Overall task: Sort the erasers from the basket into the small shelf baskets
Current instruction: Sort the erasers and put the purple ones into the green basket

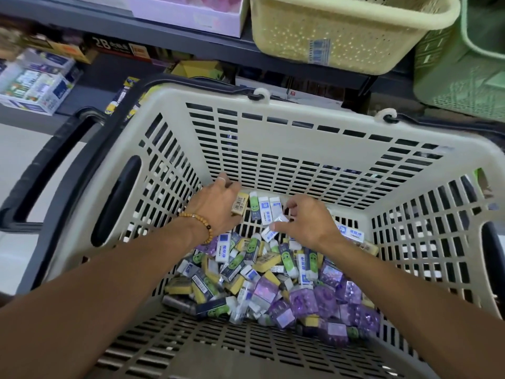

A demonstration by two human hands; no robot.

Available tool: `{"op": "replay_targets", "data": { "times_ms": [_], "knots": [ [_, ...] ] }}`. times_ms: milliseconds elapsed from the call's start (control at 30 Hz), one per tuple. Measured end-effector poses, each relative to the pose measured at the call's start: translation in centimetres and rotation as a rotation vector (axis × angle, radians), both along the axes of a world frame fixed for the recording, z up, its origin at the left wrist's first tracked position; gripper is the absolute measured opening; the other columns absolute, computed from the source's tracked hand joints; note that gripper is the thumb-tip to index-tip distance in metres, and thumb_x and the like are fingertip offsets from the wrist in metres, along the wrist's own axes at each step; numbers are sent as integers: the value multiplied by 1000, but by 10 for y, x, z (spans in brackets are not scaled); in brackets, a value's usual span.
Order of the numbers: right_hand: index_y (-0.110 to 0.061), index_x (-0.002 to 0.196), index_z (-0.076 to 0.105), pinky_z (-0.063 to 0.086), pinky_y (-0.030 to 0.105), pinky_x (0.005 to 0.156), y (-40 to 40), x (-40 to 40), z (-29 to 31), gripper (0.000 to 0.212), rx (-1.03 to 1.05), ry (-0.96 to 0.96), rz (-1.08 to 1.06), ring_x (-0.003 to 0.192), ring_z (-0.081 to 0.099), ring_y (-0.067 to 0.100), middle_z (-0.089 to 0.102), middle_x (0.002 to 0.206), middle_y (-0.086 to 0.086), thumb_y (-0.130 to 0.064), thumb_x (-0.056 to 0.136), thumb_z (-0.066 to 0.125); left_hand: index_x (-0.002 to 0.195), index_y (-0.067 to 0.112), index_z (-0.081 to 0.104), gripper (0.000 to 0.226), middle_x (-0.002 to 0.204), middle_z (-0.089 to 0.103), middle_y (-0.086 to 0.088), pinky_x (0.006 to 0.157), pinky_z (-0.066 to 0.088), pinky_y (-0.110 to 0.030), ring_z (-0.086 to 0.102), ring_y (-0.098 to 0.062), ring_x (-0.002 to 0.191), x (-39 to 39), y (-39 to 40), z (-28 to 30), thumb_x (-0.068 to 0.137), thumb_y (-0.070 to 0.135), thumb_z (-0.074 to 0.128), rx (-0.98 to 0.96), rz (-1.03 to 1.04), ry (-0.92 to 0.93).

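Note:
A big beige shopping basket [300,138] with black handles holds a heap of wrapped erasers [273,280] in white-blue, green, yellow and purple. My left hand [218,203], with a bead bracelet on the wrist, is at the basket's far wall. It holds a short row of erasers [257,205] against its palm: a beige one, a green one and two white ones. My right hand [308,221] is just right of that row and pinches a white eraser [280,218] between thumb and fingers. A cream shelf basket [341,31] and a green shelf basket [464,75] stand above.
Dark metal shelves run behind the basket. A pink-white box [191,12] sits on the upper shelf at left, and boxes of stationery [35,86] fill the lower shelf at far left. Pale floor shows at the left.

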State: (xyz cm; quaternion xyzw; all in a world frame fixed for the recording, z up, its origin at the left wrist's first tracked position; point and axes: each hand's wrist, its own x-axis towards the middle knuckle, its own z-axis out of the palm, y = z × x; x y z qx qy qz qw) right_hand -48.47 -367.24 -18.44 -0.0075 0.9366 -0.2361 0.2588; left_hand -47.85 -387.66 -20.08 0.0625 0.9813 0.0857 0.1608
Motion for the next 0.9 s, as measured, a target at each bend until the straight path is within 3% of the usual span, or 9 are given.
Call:
{"op": "replay_targets", "data": {
  "times_ms": [200, 300, 400, 500, 633, 833, 900],
  "knots": [
    [-12, 105, 61, 52, 33, 72, 1, -4, 2, 30, -64, -110, 48, 78, 63, 16, 63, 87, 1, -26, 84, 77, 132, 19, 45, 58, 128, 44, -7, 88, 53, -38, 57, -27, 105, 0, 0, 0, 82, 30, 73, 99, 56, -19],
    [-10, 104, 65, 45, 20, 54, 12, -10, 8, 12, -174, -135, -42, 49, 50, 2, 55, 65, -6, -13, 92, 66, 132, 20, 47, 58, 129, 46, -6, 89, 52, -40, 54, -26, 111, 0, 2, 0, 82, 39, 71, 107, 71, -1],
    [-7, 111, 68, 50, 25, 54, 18, -20, 10, 19, -128, -50, -88, 57, 57, 11, 65, 76, -1, -9, 98, 54, 130, 22, 49, 55, 128, 50, -5, 90, 48, -40, 47, -25, 118, 2, 9, -4, 84, 50, 62, 45, 33, 80],
    [0, 109, 69, 60, 42, 76, 9, -20, 6, 21, -87, -20, -89, 81, 72, 29, 73, 100, 14, -7, 97, 53, 133, 26, 47, 64, 133, 48, -5, 98, 42, -40, 40, -26, 124, 5, 12, -8, 81, 59, 60, 43, 23, 55],
    [-5, 116, 69, 57, 39, 88, 5, -19, 3, 23, -178, 30, -166, 89, 71, 26, 72, 106, 13, -7, 97, 55, 131, 29, 48, 65, 130, 47, -3, 95, 46, -40, 38, -23, 121, 7, 13, -8, 77, 62, 63, 29, -61, 65],
    [0, 94, 73, 58, 38, 79, 9, -9, -1, 19, -89, 305, -196, 75, 70, 28, 74, 85, 15, -5, 96, 55, 134, 31, 45, 52, 127, 43, -2, 92, 44, -37, 34, -23, 118, 11, 16, -6, 88, 50, 58, 49, -138, 34],
    [1, 92, 72, 57, 25, 67, 7, -8, -2, 20, -83, 328, -177, 68, 69, 26, 74, 83, 15, -6, 97, 53, 134, 30, 46, 51, 126, 43, -3, 92, 44, -37, 34, -23, 118, 10, 16, -4, 89, 50, 57, 56, -140, 30]
  ]
}}
